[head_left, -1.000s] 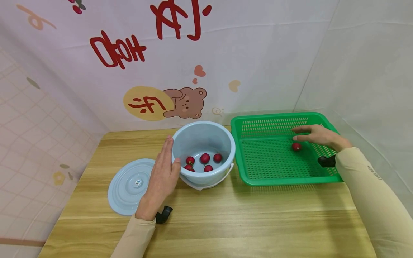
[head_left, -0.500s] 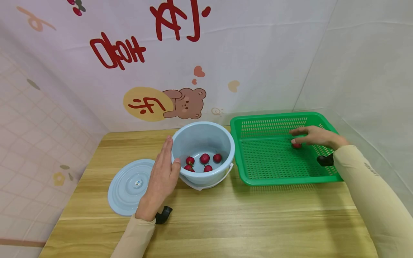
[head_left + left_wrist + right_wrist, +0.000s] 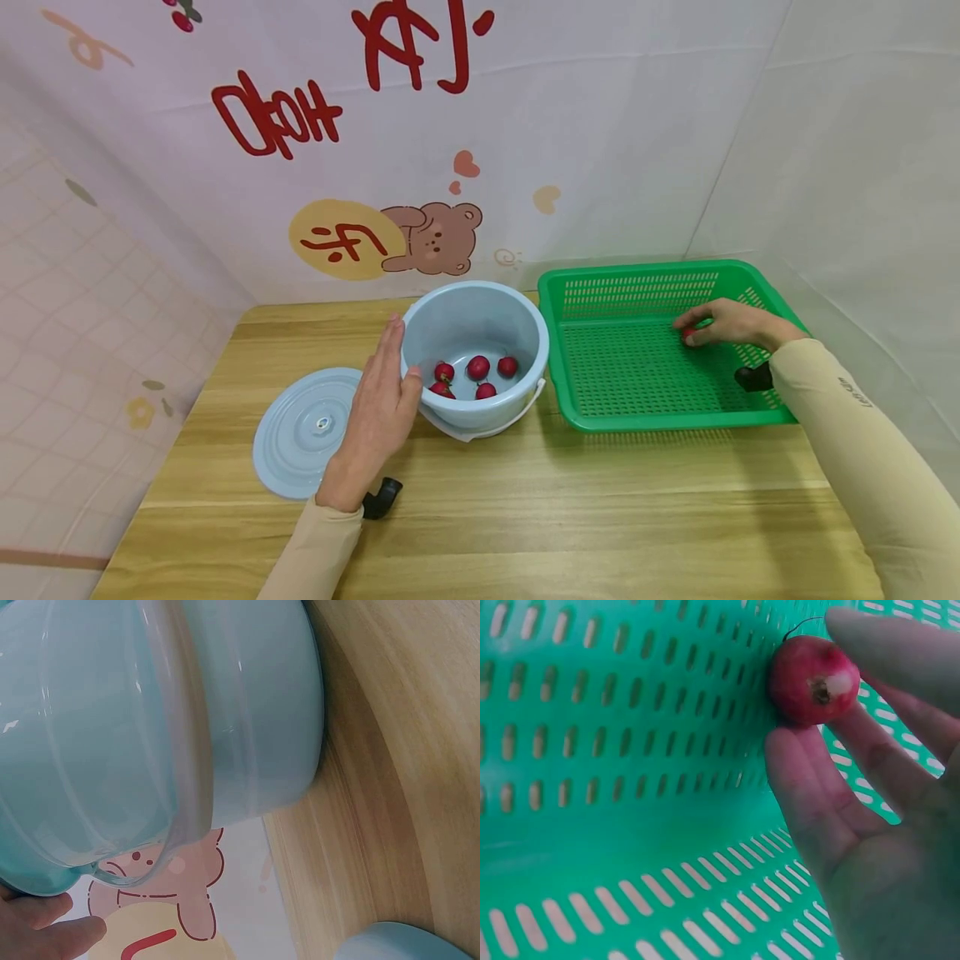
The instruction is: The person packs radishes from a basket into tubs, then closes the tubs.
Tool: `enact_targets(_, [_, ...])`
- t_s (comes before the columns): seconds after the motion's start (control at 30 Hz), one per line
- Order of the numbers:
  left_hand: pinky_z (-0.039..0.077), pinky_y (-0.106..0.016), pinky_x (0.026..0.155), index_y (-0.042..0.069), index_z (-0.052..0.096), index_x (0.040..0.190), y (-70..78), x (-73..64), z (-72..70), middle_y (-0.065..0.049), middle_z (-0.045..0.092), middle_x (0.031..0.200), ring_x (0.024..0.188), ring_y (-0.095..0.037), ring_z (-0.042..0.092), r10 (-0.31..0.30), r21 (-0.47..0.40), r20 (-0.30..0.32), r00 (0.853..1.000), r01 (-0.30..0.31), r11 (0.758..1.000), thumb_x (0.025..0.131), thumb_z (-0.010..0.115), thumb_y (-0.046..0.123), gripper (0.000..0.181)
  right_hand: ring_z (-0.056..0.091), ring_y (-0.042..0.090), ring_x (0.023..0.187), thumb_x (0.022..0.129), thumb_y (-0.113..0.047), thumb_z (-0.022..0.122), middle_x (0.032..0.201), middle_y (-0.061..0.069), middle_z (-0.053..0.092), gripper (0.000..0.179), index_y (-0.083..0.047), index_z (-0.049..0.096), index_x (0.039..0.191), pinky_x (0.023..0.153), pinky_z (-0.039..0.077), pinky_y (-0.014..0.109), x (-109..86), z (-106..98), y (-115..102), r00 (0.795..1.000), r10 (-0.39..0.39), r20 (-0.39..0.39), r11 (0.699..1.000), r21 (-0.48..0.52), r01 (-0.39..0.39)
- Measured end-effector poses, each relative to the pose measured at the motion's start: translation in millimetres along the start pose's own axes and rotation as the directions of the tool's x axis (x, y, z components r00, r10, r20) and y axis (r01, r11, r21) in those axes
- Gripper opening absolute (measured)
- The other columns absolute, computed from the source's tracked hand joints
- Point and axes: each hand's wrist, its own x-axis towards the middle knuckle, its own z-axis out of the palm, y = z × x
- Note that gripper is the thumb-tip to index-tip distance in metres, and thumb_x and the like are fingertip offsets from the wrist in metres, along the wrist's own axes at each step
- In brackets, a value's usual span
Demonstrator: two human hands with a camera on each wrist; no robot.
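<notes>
In the head view a light blue bucket (image 3: pixel 480 400) holds several red radishes (image 3: pixel 477 367) on its bottom. My left hand (image 3: pixel 381 408) rests against the bucket's left rim with its fingers straight. Its fingertips show at the bucket's edge in the left wrist view. Inside the green basket (image 3: pixel 645 421), my right hand (image 3: pixel 731 323) pinches a single radish (image 3: pixel 814 681) between thumb and fingers. That radish still lies low by the basket floor, and the hand covers part of it in the head view.
A round blue lid (image 3: pixel 300 442) lies on the wooden table (image 3: pixel 540 517) left of the bucket, partly behind my left hand. The bucket's white handle (image 3: pixel 517 421) hangs down in front. A printed cloth wall (image 3: pixel 622 150) stands behind.
My right hand has lowered onto the radish in the basket, and its fingers have closed round it. The left hand keeps its place at the bucket.
</notes>
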Motion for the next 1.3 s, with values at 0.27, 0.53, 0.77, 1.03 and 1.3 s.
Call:
enact_targets(0.27, [0.021, -0.059, 0.123, 0.007, 0.021, 0.165, 0.0, -0.5, -0.1, -0.008, 0.020, 0.172, 0.157, -0.027, 0.021, 0.003, 0.002, -0.004, 1.000, -0.003, 1.000, 0.106, 0.041, 0.029, 0.066, 0.047, 0.056, 0.131, 0.100, -0.013, 0.066, 0.136, 0.031, 0.060, 0.035, 0.003, 0.067, 0.131, 0.104, 0.040, 0.071, -1.0, -2, -1, 1.000, 0.019, 0.013, 1.000, -0.016, -0.019])
enact_targets(0.53, [0.022, -0.061, 0.123, 0.006, 0.021, 0.165, 0.3, -0.5, 0.0, -0.009, 0.021, 0.172, 0.156, -0.028, 0.023, -0.001, -0.004, 0.000, 1.000, 0.001, 1.000, 0.106, 0.042, 0.029, 0.066, 0.048, 0.057, 0.131, 0.101, -0.014, 0.066, 0.135, 0.029, 0.062, 0.035, 0.003, 0.068, 0.132, 0.105, 0.038, 0.073, -6.8, -6, -14, 0.999, 0.013, -0.038, 1.000, -0.022, -0.014])
enact_targets(0.77, [0.021, -0.062, 0.122, 0.006, 0.021, 0.165, 1.2, 0.1, -0.5, -0.009, 0.020, 0.172, 0.157, -0.028, 0.022, -0.009, -0.004, 0.011, 1.000, 0.010, 1.000, 0.106, 0.041, 0.031, 0.067, 0.059, 0.049, 0.122, 0.102, -0.016, 0.065, 0.126, 0.023, 0.069, 0.035, 0.001, 0.067, 0.133, 0.101, 0.043, 0.070, -13.6, -15, -28, 0.996, -0.011, -0.086, 0.999, -0.051, 0.006])
enact_targets(1.03, [0.019, -0.061, 0.123, 0.005, 0.020, 0.165, 3.9, 0.4, -0.6, -0.008, 0.018, 0.172, 0.158, -0.026, 0.019, -0.021, -0.003, 0.027, 0.999, 0.021, 1.000, 0.106, 0.040, 0.031, 0.067, 0.064, 0.034, 0.118, 0.104, -0.023, 0.064, 0.125, 0.014, 0.071, 0.037, -0.004, 0.067, 0.136, 0.098, 0.049, 0.056, -22.7, -23, -40, 0.987, -0.006, -0.163, 1.000, -0.026, 0.002])
enact_targets(1.3, [0.020, -0.061, 0.123, 0.006, 0.020, 0.165, 3.1, -1.5, -0.8, -0.008, 0.018, 0.172, 0.157, -0.028, 0.021, -0.019, -0.005, 0.017, 1.000, 0.019, 1.000, 0.106, 0.040, 0.030, 0.067, 0.067, 0.009, 0.105, 0.105, -0.030, 0.061, 0.119, 0.009, 0.075, 0.041, -0.007, 0.065, 0.139, 0.091, 0.049, 0.030, -36.1, -30, -56, 0.975, -0.005, -0.221, 1.000, -0.002, 0.005])
